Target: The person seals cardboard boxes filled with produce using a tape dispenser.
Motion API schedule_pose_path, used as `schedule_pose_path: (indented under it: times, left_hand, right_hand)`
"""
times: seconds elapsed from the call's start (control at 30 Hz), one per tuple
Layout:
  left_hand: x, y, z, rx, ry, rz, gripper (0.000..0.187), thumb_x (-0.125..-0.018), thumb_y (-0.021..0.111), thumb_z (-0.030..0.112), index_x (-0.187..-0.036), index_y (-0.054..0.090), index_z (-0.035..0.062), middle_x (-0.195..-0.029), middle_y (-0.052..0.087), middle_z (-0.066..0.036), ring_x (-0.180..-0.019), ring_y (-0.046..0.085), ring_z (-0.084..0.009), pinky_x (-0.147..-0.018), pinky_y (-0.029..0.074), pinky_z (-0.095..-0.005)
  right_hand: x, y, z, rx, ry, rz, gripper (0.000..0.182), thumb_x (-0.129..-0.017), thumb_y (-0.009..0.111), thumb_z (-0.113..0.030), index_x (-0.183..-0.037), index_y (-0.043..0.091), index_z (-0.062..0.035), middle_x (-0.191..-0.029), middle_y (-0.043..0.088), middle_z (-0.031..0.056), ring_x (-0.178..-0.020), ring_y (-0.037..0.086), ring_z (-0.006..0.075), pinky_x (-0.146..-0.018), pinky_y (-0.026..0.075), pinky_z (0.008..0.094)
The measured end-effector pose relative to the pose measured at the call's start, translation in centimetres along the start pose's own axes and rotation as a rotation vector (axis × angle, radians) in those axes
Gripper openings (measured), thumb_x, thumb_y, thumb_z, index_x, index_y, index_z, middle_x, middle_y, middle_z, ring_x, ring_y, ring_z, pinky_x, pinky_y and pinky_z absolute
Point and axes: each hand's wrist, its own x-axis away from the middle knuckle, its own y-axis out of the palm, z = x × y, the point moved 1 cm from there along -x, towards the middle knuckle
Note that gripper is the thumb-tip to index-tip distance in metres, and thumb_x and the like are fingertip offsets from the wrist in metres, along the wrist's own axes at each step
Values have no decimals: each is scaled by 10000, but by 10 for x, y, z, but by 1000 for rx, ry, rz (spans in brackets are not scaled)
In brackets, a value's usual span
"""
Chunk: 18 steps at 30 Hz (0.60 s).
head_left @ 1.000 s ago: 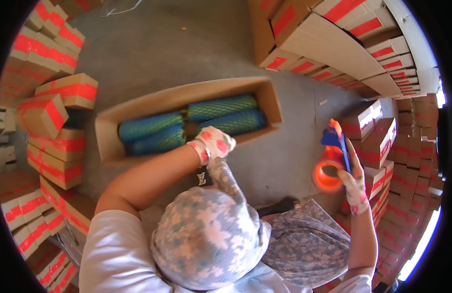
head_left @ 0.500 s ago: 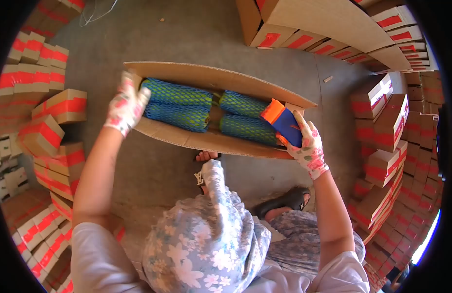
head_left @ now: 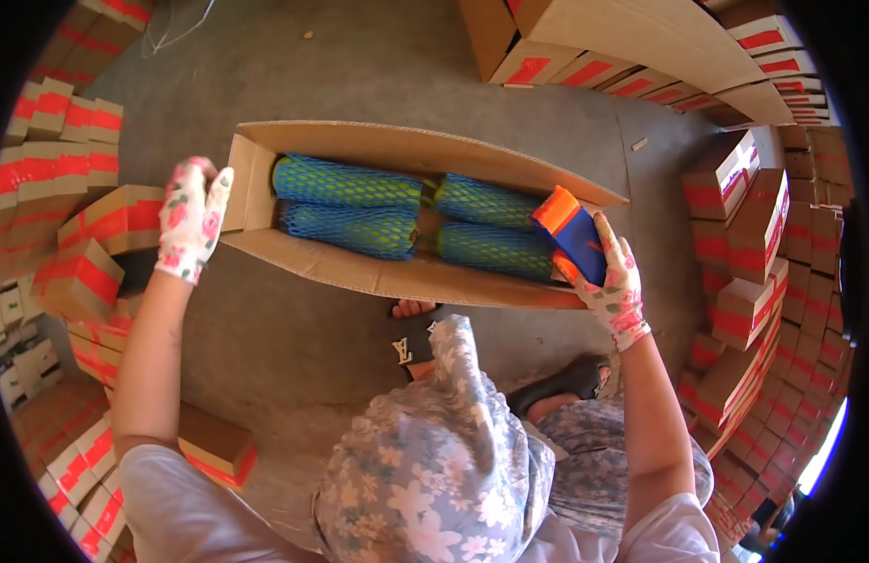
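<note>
My left hand (head_left: 190,222), in a white floral glove, is just off the left end of a long cardboard box (head_left: 378,273). Its thumb stands apart from the fingers, and nothing shows in it. At the box's right end, my right hand (head_left: 614,291), gloved alike, grips a navy and orange tape dispenser (head_left: 584,246). The box has its long flaps up. Inside lie green rolls in blue netting: an upper left roll (head_left: 350,180), a lower left roll (head_left: 350,230), an upper right roll (head_left: 486,199) and a lower right roll (head_left: 495,251).
Red-taped cartons are stacked along the left (head_left: 54,174) and the right (head_left: 753,300). A large carton row (head_left: 641,47) stands at the back right. A person's patterned hood (head_left: 406,450) and sandalled foot (head_left: 566,385) show below the box on the concrete floor (head_left: 294,357).
My left hand has moved left, off the box's end, leaving the left end flap in view. My right hand still holds the tape dispenser at the right end. The view has shifted slightly.
</note>
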Motion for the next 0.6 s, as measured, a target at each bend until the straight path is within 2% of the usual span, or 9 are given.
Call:
schedule_pose_path:
  times: [0.03, 0.13, 0.23, 0.27, 0.4, 0.47, 0.53, 0.57, 0.6]
  left_hand:
    - [0, 22, -18, -76, 112, 5, 496, -902, 587, 524, -1032, 564, 45, -889, 652, -181, -870, 655, -373, -778, 512, -448]
    - [21, 30, -2, -244, 440, -465, 511, -885, 619, 500, -1105, 549, 44, -1092, 624, -177, -1017, 612, -321, -909, 477, -427]
    - [38, 11, 6, -476, 722, -479, 654, -852, 606, 584, -1224, 548, 49, -1227, 576, -176, -1115, 578, -310, -970, 444, -426]
    - [43, 16, 6, -495, 840, -410, 729, -832, 582, 654, -1205, 602, 28, -1132, 634, -173, -1079, 595, -335, -943, 458, -438]
    - [9, 34, 29, -423, 511, -606, 578, -826, 586, 662, -796, 668, 91, -714, 648, -136, -770, 645, -346, -727, 504, -437]
    - [-9, 50, 32, -364, 498, -504, 572, -817, 599, 660, -745, 621, 93, -693, 627, -136, -698, 633, -332, -646, 484, -423]
    - [-20, 75, 25, -269, 531, -363, 606, -788, 603, 690, -739, 614, 86, -717, 635, -132, -738, 629, -338, -717, 468, -423]
    - [-22, 92, 15, -296, 578, -312, 637, -748, 607, 720, -730, 610, 84, -758, 640, -118, -809, 610, -330, -801, 429, -433]
    - [-22, 101, 12, -341, 568, -338, 638, -728, 608, 729, -721, 613, 91, -776, 631, -104, -867, 586, -320, -856, 390, -439]
  right_hand:
    - [1, 2, 0, 5, 0, -2, 799, -706, 724, -70, -1445, 422, -110, -995, 602, 156, -867, 623, 310, -754, 534, 391]
    - [0, 3, 1, 13, -17, 3, 779, -701, 738, -95, -1424, 450, -126, -953, 603, 141, -845, 616, 306, -740, 527, 391]
    - [-3, -1, -14, 78, 0, -27, 763, -688, 715, -92, -1407, 464, -132, -910, 600, 134, -813, 607, 320, -738, 523, 392]
    - [-3, 0, -14, 85, 5, -34, 763, -688, 715, -92, -1407, 464, -132, -910, 600, 134, -813, 607, 320, -738, 523, 392]
    - [-9, -8, -20, 143, -27, -7, 759, -692, 724, -86, -1404, 464, -125, -903, 596, 134, -813, 604, 330, -736, 521, 405]
    - [-5, -17, -40, 200, -54, -7, 766, -687, 730, -87, -1404, 461, -109, -907, 592, 135, -820, 602, 333, -737, 519, 411]
    - [7, -19, -83, 55, -137, 347, 736, -729, 735, -117, -1404, 448, -56, -978, 600, 133, -856, 623, 292, -763, 518, 388]
    - [8, -10, -96, 57, -133, 345, 736, -729, 735, -117, -1404, 448, -56, -978, 600, 133, -856, 623, 292, -763, 518, 388]
    - [9, 2, -107, -376, 19, 110, 766, -746, 746, -175, -1424, 419, -37, -1098, 578, 127, -973, 594, 264, -853, 482, 366]
